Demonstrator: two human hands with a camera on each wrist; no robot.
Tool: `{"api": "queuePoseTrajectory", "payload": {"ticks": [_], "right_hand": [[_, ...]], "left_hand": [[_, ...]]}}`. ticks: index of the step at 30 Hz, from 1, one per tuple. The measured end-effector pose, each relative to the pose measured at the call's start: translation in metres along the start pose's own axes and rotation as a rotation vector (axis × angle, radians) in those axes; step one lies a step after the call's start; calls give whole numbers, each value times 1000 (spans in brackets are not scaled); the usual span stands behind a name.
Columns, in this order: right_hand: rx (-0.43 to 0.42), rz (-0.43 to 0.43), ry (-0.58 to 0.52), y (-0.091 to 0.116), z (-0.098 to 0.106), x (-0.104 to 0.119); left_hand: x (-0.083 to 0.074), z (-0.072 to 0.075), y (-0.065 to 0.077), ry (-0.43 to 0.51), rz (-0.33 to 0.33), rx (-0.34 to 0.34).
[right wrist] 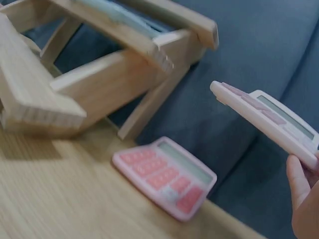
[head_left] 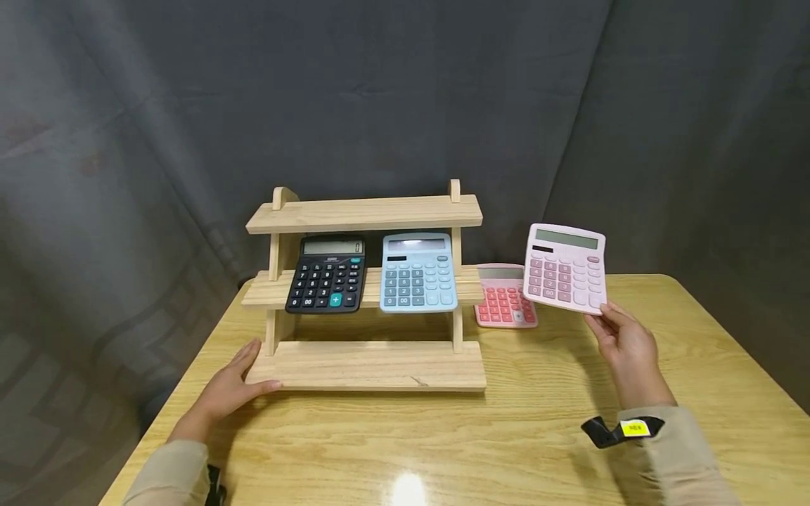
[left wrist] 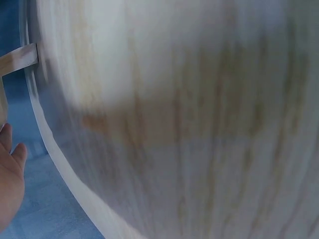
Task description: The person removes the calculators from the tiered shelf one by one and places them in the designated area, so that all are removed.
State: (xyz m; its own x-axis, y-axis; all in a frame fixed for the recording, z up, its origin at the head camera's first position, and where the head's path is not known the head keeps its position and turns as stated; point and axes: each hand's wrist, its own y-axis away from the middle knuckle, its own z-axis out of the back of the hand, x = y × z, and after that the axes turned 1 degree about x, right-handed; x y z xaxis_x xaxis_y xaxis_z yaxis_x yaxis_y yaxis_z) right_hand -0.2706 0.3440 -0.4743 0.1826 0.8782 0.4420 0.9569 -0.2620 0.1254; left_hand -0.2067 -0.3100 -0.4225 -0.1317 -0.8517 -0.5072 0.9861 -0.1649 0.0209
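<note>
My right hand (head_left: 629, 344) pinches the lower right corner of a pale pink calculator (head_left: 565, 267), raised above the table with its keys facing me. In the right wrist view the same calculator (right wrist: 266, 119) is seen edge-on. Behind its left edge, a pink calculator with coral keys (head_left: 504, 303) lies at the right of a three-tier wooden rack (head_left: 380, 367). My left hand (head_left: 230, 386) rests against the rack's lower left corner, thumb along the front edge, fingers extended at the side. A black calculator (head_left: 327, 274) and a light blue calculator (head_left: 418, 273) lean on the middle tier.
The rack stands on a wood-grain table (head_left: 538, 436). Its top board (head_left: 367, 214) overhangs the two leaning calculators. A dark grey curtain (head_left: 380, 98) hangs behind the table's back edge.
</note>
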Motion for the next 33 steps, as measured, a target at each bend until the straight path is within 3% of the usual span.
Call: {"api": "queuePoseTrajectory", "payload": {"ticks": [8, 13, 17, 24, 33], "right_hand": [[-114, 8, -1, 23, 0, 10], [-173, -3, 80, 22, -3, 15], [-240, -40, 168, 28, -17, 17], [-160, -128, 189, 49, -50, 13], [-216, -137, 266, 46, -51, 13]], "left_hand": [[-3, -2, -2, -5, -5, 11], [-3, -6, 2, 4, 0, 1], [-1, -6, 4, 11, 3, -7], [1, -3, 3, -5, -4, -20], [1, -3, 1, -18, -20, -28]]}}
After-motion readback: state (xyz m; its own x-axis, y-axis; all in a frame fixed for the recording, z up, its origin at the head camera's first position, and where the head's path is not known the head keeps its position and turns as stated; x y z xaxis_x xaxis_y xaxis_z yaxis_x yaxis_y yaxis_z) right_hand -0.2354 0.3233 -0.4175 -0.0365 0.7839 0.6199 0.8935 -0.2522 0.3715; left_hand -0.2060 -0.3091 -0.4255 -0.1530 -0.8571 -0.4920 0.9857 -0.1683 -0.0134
